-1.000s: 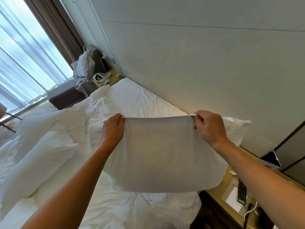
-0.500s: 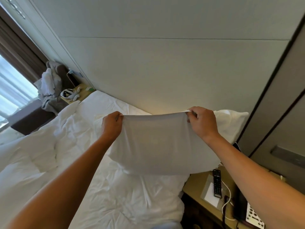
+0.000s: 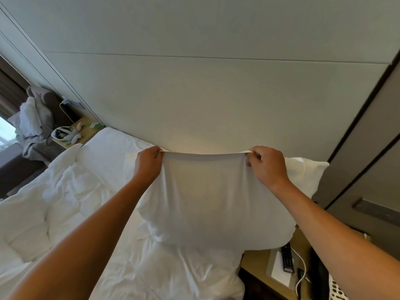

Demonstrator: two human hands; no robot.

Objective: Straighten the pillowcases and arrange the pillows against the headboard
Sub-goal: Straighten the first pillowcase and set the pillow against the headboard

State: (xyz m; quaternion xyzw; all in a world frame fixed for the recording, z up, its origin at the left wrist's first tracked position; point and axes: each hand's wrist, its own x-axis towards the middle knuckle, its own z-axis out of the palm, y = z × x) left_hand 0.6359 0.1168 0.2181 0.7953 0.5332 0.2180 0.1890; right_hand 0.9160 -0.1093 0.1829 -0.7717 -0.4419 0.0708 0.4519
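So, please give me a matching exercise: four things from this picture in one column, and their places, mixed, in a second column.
Things:
1. held pillow
2. second pillow
3. remote control
4. white headset

Places:
A. on the far bedside table, near the window
B. hanging from both hands by its top edge
C. leaning against the headboard, behind the right hand
D. on the near bedside table, below the right forearm

Pairs: 1-B, 2-C, 3-D, 4-A

Two bare forearms — no sleeves, watch or rings — left hand [image 3: 147, 164] and right hand [image 3: 267, 167] ungloved.
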